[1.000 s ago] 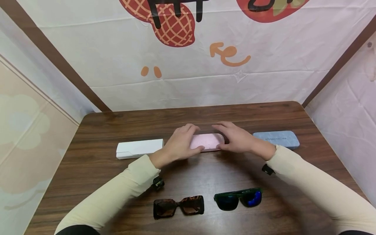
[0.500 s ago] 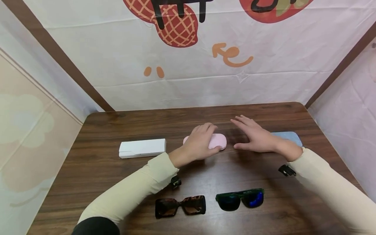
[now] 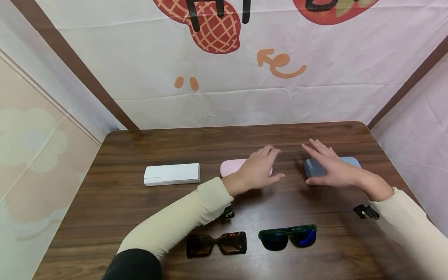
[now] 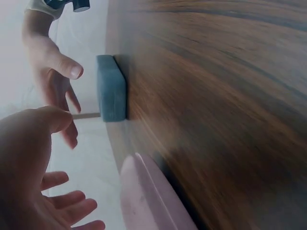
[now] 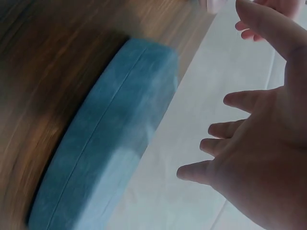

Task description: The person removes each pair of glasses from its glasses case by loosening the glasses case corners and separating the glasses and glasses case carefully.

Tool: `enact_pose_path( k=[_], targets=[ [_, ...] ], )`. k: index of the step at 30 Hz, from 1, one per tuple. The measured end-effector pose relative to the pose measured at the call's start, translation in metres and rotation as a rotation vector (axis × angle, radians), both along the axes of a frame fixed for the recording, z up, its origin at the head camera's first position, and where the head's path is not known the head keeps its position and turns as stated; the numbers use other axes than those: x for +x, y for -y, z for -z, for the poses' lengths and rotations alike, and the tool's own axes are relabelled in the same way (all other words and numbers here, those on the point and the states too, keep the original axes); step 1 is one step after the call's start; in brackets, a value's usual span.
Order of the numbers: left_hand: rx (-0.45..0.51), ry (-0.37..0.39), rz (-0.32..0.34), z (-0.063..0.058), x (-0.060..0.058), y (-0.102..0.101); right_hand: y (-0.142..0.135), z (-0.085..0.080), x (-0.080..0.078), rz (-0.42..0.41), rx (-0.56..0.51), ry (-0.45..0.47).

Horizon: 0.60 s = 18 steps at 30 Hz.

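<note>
My left hand passes over the right part of a pink glasses case, fingers spread and holding nothing. In the left wrist view the pink case lies on the table below that hand. My right hand hovers over a blue glasses case, thumb and fingers apart, and partly hides it in the head view. The right wrist view shows the blue case closed, a seam running along its side, with a gap between it and the right hand.
A white glasses case lies at the left of the wooden table. Nearer the front are tortoiseshell sunglasses and dark green sunglasses with a blue-tinted lens. A printed curtain hangs behind the table.
Both hands have moved right. The right hand left the pink case and came over the blue one; the left hand slid rightward across the pink case, which stays in place.
</note>
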<state>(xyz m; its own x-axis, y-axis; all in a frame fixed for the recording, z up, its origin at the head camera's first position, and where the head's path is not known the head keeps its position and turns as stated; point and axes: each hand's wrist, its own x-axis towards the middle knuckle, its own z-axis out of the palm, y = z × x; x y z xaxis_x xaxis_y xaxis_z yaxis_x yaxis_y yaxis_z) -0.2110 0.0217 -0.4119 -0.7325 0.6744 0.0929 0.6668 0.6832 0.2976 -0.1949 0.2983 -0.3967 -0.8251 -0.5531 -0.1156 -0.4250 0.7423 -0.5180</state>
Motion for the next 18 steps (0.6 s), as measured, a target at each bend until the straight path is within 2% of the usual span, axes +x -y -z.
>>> enact_pose_path(
  k=[5,18],
  targets=[
    [-0.041,-0.014,0.021,0.0,-0.002,-0.02,-0.014,-0.001,0.002,0.029,-0.004,0.028],
    [-0.156,0.03,0.031,-0.004,0.002,-0.07,-0.052,-0.011,0.005,0.075,-0.002,0.076]
  ],
)
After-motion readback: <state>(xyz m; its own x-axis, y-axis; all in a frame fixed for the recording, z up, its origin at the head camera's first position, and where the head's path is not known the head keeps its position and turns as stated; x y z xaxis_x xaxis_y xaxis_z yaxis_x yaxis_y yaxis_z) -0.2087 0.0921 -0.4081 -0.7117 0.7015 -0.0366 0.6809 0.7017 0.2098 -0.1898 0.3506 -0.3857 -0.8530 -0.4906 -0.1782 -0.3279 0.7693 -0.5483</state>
